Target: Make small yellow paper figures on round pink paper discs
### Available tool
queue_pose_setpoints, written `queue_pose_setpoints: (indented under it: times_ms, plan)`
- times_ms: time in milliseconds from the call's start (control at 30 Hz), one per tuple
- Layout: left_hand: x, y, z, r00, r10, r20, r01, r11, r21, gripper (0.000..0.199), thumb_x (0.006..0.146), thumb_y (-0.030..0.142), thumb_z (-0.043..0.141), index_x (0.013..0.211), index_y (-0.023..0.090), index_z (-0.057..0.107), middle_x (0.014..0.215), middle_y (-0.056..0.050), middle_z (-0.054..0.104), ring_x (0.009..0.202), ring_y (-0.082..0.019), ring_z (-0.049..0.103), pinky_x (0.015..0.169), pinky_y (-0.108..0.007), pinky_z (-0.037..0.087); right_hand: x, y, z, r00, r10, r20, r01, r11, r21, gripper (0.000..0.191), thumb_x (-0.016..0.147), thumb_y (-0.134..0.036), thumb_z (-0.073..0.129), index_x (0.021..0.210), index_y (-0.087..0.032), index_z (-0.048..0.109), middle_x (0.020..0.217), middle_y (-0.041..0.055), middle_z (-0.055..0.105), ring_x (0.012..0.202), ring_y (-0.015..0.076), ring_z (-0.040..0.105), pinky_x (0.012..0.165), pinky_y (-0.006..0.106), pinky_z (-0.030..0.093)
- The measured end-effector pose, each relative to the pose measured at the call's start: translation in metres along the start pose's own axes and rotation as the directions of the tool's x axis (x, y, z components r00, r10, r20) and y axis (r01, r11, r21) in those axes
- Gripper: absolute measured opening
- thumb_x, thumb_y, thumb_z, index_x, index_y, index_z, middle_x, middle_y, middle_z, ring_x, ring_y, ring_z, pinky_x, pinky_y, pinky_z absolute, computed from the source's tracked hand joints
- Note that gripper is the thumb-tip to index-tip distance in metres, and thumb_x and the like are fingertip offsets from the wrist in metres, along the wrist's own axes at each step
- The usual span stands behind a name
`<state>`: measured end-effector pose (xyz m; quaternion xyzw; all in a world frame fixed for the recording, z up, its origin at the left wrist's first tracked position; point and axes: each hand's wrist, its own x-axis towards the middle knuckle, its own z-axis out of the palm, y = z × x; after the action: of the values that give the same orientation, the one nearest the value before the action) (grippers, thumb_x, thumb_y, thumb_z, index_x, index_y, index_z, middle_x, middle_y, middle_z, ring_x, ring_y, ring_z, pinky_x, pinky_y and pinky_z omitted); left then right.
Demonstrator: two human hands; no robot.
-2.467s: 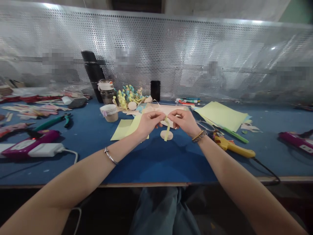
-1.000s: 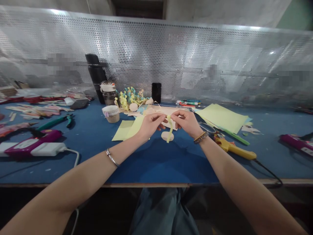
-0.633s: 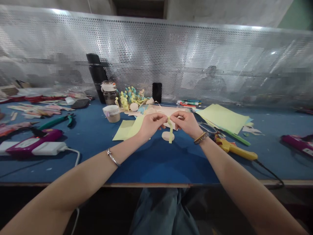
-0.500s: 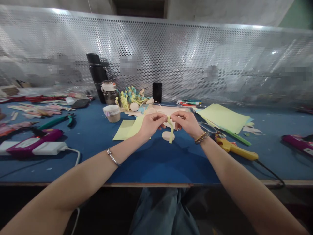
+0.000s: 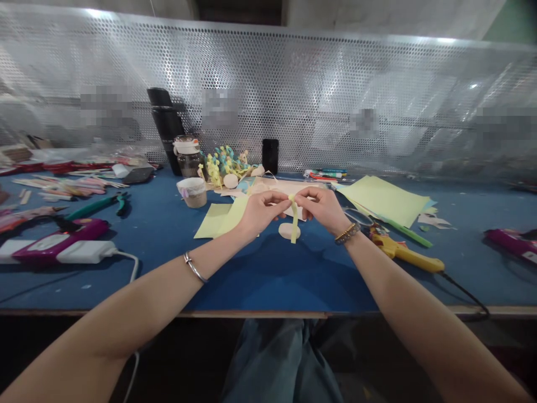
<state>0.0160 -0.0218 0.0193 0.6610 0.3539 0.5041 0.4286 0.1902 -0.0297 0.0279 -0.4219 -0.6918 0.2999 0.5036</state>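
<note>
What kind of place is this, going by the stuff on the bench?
Likely a paper-craft workshop: a blue-topped workbench holds pale yellow paper sheets, a yellow hot glue gun and curled paper strips, and the left hand and right hand pinch a pale yellow paper strip.

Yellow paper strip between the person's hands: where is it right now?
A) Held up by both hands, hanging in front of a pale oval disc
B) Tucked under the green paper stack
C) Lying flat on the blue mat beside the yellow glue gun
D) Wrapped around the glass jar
A: the yellow paper strip hangs from the fingertips of the left hand and right hand, in front of the pale oval disc.
</note>
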Motion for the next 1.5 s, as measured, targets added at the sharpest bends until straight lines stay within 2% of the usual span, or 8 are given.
queue_pose_setpoints:
  times_ms: [200,400,867,1100,1267,1500]
  plan:
    - [0.0000,-0.0013,0.0001,1.000,0.020,-0.001,-0.020,0.999,0.049,0.019,0.074,0.033,0.070,0.078,0.015,0.067,0.075,-0.003,0.068,0.054,-0.008,0.058,0.048,-0.019,0.043,-0.0013,0.0007,0.0026,0.996,0.072,0.059,-0.079,0.990,0.116,0.028,0.077,-0.042,0.065,0.078,-0.016,0.058,0.060,-0.0010,0.061,0.046,0.0134,0.064,0.042,0.022,0.048]
    - [-0.0009,0.0007,0.0007,1.000,0.013,0.005,-0.013,0.999,0.042,0.017,0.077,0.032,0.068,0.077,0.015,0.065,0.069,-0.002,0.066,0.051,-0.007,0.056,0.048,-0.019,0.042,-0.0008,0.0011,0.0053,0.996,0.071,0.057,-0.079,0.985,0.153,0.027,0.077,-0.042,0.065,0.079,-0.016,0.058,0.066,0.0024,0.067,0.064,0.0169,0.071,0.057,0.025,0.057]
    - [-0.0012,0.0013,0.0009,1.000,0.015,-0.007,-0.015,0.998,0.055,0.017,0.076,0.033,0.067,0.078,0.016,0.065,0.072,-0.002,0.066,0.056,-0.008,0.059,0.050,-0.020,0.044,-0.0005,-0.0001,0.0052,0.999,-0.005,0.033,0.002,0.995,0.098,0.020,0.079,-0.036,0.062,0.079,-0.016,0.059,0.061,0.0002,0.064,0.056,0.0143,0.068,0.051,0.023,0.054]
    - [-0.0011,0.0038,0.0010,1.000,0.010,-0.013,-0.009,0.998,0.067,0.018,0.076,0.033,0.068,0.079,0.016,0.066,0.074,-0.003,0.067,0.056,-0.008,0.059,0.050,-0.020,0.044,-0.0003,0.0006,0.0051,1.000,-0.009,0.014,0.008,0.997,0.076,0.023,0.078,-0.039,0.063,0.079,-0.016,0.060,0.062,0.0008,0.065,0.056,0.0144,0.068,0.054,0.025,0.056]
    - [-0.0012,0.0048,0.0002,1.000,0.000,-0.025,0.001,0.998,0.061,0.019,0.077,0.034,0.067,0.077,0.016,0.066,0.069,-0.002,0.066,0.053,-0.008,0.058,0.050,-0.020,0.045,-0.0009,0.0004,0.0059,1.000,-0.008,0.009,0.007,0.998,0.065,0.024,0.078,-0.039,0.063,0.078,-0.016,0.060,0.062,0.0014,0.065,0.055,0.0145,0.068,0.054,0.026,0.056]
    - [0.0013,0.0029,-0.0004,0.999,-0.005,-0.037,0.007,0.999,0.049,0.017,0.076,0.033,0.067,0.076,0.016,0.066,0.067,-0.001,0.065,0.055,-0.008,0.059,0.050,-0.019,0.044,-0.0006,0.0012,0.0061,0.999,0.024,0.032,-0.028,0.991,0.134,0.027,0.077,-0.042,0.064,0.079,-0.015,0.061,0.061,0.0011,0.065,0.055,0.0149,0.068,0.052,0.024,0.055]
